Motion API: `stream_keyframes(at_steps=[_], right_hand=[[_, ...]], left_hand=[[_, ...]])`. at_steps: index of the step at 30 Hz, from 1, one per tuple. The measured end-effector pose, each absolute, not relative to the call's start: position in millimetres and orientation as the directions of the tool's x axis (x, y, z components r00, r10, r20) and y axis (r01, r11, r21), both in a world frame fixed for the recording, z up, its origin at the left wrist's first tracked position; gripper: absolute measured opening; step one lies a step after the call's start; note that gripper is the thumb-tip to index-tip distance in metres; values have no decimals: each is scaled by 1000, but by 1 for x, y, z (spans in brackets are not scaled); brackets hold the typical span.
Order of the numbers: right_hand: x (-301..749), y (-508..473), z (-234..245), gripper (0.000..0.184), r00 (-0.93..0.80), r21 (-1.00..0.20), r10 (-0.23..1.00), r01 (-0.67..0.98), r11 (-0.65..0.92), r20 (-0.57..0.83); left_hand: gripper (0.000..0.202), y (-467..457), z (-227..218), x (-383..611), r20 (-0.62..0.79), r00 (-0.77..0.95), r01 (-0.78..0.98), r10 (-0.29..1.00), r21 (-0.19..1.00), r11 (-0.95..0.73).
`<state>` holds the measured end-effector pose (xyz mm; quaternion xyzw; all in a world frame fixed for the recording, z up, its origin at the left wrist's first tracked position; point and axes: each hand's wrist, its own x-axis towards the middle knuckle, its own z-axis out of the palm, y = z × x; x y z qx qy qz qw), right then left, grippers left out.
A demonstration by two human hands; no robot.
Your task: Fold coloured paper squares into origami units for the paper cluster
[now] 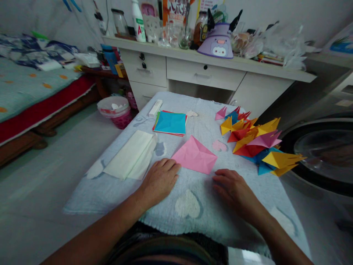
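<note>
A pink sheet of origami paper with crease lines lies on the cloth in front of me, one corner pointing away. My left hand rests flat at its left corner, fingertips at the paper's edge and nothing gripped. Just off the paper's lower right side, my right hand lies palm down with fingers stretched out, holding nothing. Beyond the pink sheet is a stack of square coloured paper, blue on top. Several folded paper cranes in yellow, red, pink and blue are grouped at the right.
A pale folded tissue lies left on the heart-patterned cloth, with a small white box behind it. A cluttered white desk stands beyond. There is a pink bin on the floor and a front-loading washer at right.
</note>
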<state>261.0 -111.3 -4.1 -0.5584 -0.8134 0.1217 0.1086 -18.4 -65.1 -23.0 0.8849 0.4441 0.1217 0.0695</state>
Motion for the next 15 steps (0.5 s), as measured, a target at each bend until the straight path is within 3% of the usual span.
stream_keyframes(at_steps=[3, 6, 9, 13, 15], right_hand=[[258, -88, 6, 17, -276, -438, 957, 852, 286, 87], [247, -68, -1, 32, -100, -399, 980, 903, 161, 170], [238, -59, -19, 42, -103, -412, 981, 897, 163, 164], [234, -62, -35, 13, -169, -483, 959, 835, 262, 228], [234, -65, -35, 15, -193, -491, 932, 807, 329, 308]], left_hand=[[36, -54, -17, -17, 183, 560, 747, 808, 311, -588], [42, -41, -17, -14, 227, 556, 715, 799, 359, -600], [36, -31, -22, -11, 242, 541, 707, 806, 389, -591], [20, -30, -28, -11, 290, 516, 670, 806, 450, -591], [18, -32, -30, -13, 336, 505, 660, 795, 443, -606]])
